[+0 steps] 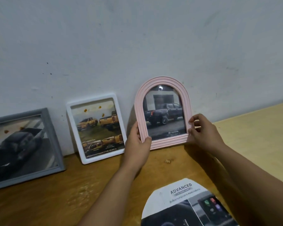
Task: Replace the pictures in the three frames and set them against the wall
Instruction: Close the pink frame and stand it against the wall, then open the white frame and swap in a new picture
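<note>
Head view: pink arched frame (162,111) stands upright at the wall (137,38), its base on the counter (55,193). My left hand (138,141) grips its lower left edge, thumb over the front. My right hand (203,129) pinches its right edge with curled fingers (195,119). It already holds a dark truck picture.

Left of the pink frame, just beside it, a white frame (96,128) leans on the wall with a yellow-truck picture in it. Further left a grey frame (23,147) leans there too, also filled. I judge all three pictures swapped; what's left is letting go of the pink frame once it settles.

Nearer me than the pink frame, an arch-shaped cutout sheet (186,206) lies flat on the counter, probably the old insert.

Room: bare counter right of the pink frame, tight gap on the white-frame side, so withdraw the left hand carefully.
</note>
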